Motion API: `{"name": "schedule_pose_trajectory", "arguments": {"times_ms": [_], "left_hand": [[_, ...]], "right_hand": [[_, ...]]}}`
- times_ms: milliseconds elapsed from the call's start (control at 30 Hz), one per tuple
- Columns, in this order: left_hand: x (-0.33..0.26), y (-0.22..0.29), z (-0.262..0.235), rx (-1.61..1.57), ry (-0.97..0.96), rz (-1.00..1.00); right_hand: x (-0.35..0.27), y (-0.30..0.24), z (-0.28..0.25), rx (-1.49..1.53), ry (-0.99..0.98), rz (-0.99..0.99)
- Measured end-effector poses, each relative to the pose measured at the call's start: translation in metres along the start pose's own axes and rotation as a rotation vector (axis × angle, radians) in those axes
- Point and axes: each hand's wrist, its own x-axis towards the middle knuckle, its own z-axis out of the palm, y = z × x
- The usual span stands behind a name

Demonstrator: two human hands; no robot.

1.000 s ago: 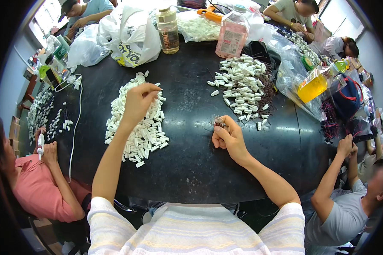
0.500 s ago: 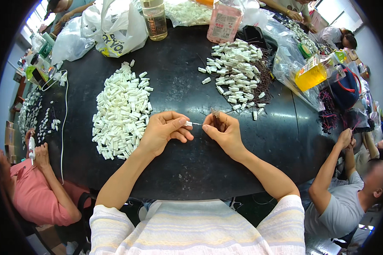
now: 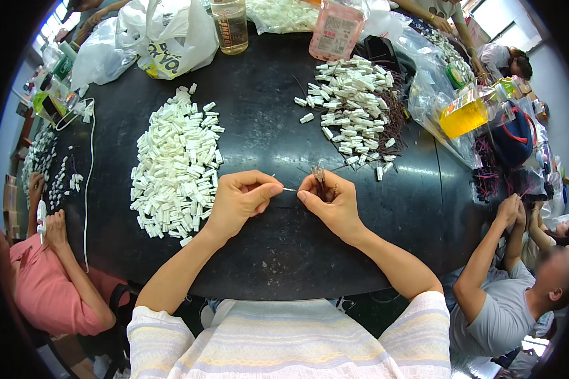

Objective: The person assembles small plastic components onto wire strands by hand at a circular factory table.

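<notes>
Your left hand [image 3: 243, 199] has come back from the white pile [image 3: 174, 167]; both hands now pinch a thin pin [image 3: 289, 189], the right hand [image 3: 329, 202] also gripping dark pins (a small bundle).

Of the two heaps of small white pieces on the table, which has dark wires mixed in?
The far-right heap, beyond the right hand; thin dark wires run along its right side. The left heap is white only.

White plastic pieces [image 3: 174, 167]; black table [image 3: 265, 126]; pink bottle [image 3: 336, 28].
</notes>
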Motion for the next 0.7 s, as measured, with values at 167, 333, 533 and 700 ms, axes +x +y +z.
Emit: {"name": "schedule_pose_trajectory", "arguments": {"times_ms": [167,333,533,700], "left_hand": [[-0.001,-0.008,0.007,0.330,0.079,0.371],[-0.004,-0.005,0.014,0.520,0.138,0.485],[-0.005,-0.008,0.014,0.627,0.179,0.661],[-0.003,-0.014,0.013,0.743,0.176,0.817]], "right_hand": [[0.001,0.000,-0.001,-0.058,-0.010,-0.001],[0.000,0.001,-0.002,-0.118,-0.031,-0.023],[-0.001,0.001,-0.001,-0.166,-0.032,-0.033],[-0.002,0.005,0.001,-0.214,-0.027,-0.093]]}}
